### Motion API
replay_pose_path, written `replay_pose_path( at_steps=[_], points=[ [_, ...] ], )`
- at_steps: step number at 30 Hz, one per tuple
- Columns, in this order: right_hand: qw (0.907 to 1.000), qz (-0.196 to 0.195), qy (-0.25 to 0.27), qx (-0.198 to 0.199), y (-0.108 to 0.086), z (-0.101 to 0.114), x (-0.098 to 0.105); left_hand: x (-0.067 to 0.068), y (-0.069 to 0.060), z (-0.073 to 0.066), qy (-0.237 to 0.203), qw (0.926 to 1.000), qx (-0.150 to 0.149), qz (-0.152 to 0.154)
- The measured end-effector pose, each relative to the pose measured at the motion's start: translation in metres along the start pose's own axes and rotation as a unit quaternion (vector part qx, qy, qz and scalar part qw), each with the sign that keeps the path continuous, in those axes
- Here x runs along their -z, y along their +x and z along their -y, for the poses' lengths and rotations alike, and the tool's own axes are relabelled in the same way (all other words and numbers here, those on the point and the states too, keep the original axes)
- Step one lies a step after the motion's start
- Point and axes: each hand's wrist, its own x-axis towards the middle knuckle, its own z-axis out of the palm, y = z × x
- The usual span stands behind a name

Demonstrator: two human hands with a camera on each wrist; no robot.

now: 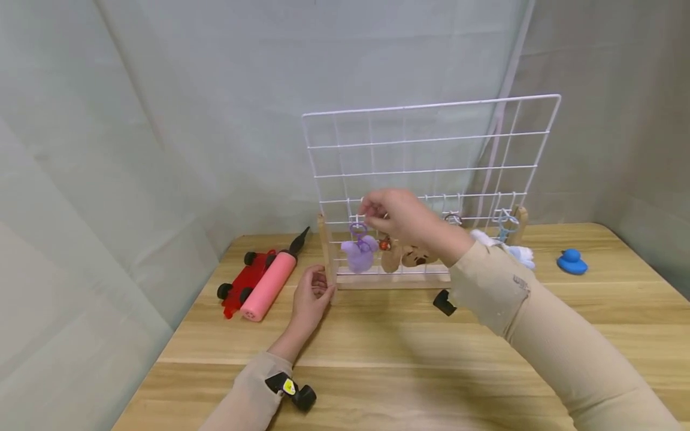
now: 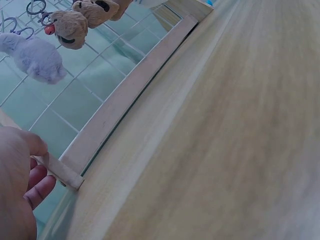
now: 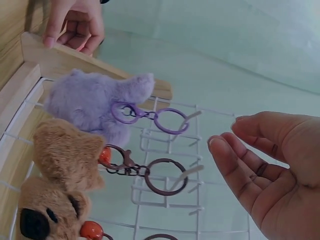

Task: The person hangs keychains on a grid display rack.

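Note:
A white wire grid rack with a wooden base [image 1: 388, 282] stands upright on the table. My left hand [image 1: 309, 297] grips the near end of its left wooden side foot [image 2: 65, 172], thumb on one side and fingers on the other. A purple plush keychain [image 3: 82, 100] hangs by its ring on a hook at the rack's left. Beside it hang a brown plush keychain [image 3: 67, 155] with an orange bell and a bear-faced plush [image 3: 50, 210]. My right hand [image 3: 280, 175] is just off the hook tips, fingers loosely bent, holding nothing.
Left of the rack lie a red toy car [image 1: 248, 284] and a pink pump [image 1: 269, 286] with a black nozzle. A white and blue plush [image 1: 520, 256] hangs on the rack's right, and a blue toy duck [image 1: 572, 261] sits beyond it. Pale curtains surround the table.

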Motion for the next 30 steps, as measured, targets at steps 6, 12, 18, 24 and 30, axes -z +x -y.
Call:
replay_pose_path(
  at_steps=[6, 12, 18, 24, 30],
  points=[
    [0.9998, -0.013, -0.002, 0.018, -0.007, 0.004, 0.006, 0.002, 0.0, 0.001, 0.009, 0.9997, -0.018, -0.014],
    [0.9993, -0.026, 0.015, 0.022, -0.026, 0.003, 0.012, 0.005, 0.0, -0.003, 0.054, 0.9954, -0.06, -0.051],
    [0.9979, -0.048, 0.004, 0.043, -0.049, -0.005, 0.01, 0.008, 0.002, -0.007, 0.092, 0.9874, -0.1, -0.082],
    [0.9923, -0.072, -0.035, 0.095, -0.075, -0.016, 0.002, 0.01, 0.0, -0.015, 0.117, 0.9714, -0.179, -0.104],
    [0.987, -0.077, -0.092, 0.107, -0.102, -0.03, -0.006, 0.016, -0.002, -0.021, 0.17, 0.9396, -0.278, -0.103]
  ],
)
